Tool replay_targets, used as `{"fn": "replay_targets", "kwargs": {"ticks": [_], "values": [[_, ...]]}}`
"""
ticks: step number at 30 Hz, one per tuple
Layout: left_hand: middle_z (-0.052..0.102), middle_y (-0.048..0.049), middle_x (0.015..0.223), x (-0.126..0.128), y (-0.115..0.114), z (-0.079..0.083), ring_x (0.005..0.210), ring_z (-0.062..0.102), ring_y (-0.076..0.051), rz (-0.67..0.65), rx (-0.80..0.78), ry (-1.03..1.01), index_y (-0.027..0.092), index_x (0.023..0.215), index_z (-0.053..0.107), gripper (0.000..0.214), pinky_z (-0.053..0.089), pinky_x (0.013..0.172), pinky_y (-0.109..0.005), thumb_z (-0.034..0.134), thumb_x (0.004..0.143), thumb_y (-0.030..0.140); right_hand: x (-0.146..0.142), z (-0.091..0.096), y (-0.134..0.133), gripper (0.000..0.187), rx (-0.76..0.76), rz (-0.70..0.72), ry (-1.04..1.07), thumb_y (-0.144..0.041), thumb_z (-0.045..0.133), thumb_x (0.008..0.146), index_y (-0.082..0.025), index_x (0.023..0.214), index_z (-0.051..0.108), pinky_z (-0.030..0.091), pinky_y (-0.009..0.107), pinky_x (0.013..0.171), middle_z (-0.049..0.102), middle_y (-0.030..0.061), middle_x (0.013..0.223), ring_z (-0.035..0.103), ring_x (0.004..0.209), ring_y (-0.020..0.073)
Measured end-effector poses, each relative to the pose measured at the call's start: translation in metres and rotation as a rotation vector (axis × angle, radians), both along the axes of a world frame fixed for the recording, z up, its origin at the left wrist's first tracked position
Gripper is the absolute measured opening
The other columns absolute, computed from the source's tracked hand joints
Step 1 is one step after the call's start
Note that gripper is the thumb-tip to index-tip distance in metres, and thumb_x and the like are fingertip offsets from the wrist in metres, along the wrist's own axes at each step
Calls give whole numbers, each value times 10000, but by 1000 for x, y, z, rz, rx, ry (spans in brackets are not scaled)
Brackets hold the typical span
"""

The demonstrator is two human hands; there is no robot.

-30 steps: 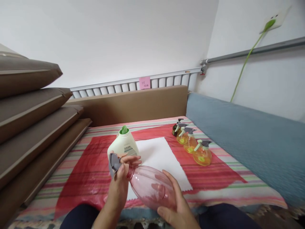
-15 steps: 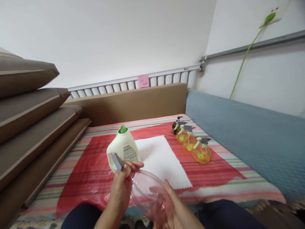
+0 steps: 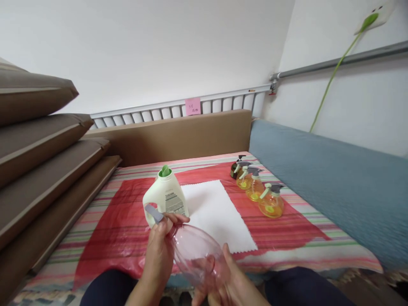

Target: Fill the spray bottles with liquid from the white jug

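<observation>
Over your lap, your left hand [image 3: 159, 250] kept a clenched grip on the grey trigger head [image 3: 154, 213] of the clear pink plastic spray bottle [image 3: 194, 255]. Your right hand [image 3: 231, 285] grasped its base. The long axis ran from 10 to 4 o'clock.

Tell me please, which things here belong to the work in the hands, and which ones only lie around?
In hand:
- pink spray bottle, cradled by the right hand
- its grey spray head, gripped by the left hand

Lying about:
- white detergent jug
- white cloth
- orange spray bottles
- dark bottle
- brown cushions
- pink note
</observation>
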State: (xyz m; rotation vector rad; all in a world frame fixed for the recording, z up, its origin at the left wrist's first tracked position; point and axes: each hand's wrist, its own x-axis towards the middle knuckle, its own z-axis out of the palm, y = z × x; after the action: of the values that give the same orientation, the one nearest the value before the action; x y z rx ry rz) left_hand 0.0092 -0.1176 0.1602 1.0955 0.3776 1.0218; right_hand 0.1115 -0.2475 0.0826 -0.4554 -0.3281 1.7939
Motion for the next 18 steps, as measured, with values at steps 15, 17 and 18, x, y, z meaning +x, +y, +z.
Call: {"fn": "replay_targets", "kwargs": {"ticks": [15,17,18], "values": [[645,-43,780,1,-3,2,816,610,-209,174,-189,-76,179,785,583,332,431,819,-357,590,740,507,-14,5,1,873,84,-656,-488,-414,810,543,-317,1271,337,487,380,749,476,111,1255,592,954,259],[643,-46,777,1,-3,2,813,607,-209,161,-192,-75,179,788,580,338,430,816,-361,591,739,513,-13,2,2,868,70,-651,-463,-420,804,550,-311,1272,334,496,378,724,496,113,1230,598,927,250],[642,-49,777,0,-2,2,812,605,-210,156,-192,-72,177,789,578,342,430,815,-365,584,744,516,-13,-1,4,888,61,-644,-442,-428,812,533,-309,1269,331,505,366,681,510,114,1210,609,892,244]]}}
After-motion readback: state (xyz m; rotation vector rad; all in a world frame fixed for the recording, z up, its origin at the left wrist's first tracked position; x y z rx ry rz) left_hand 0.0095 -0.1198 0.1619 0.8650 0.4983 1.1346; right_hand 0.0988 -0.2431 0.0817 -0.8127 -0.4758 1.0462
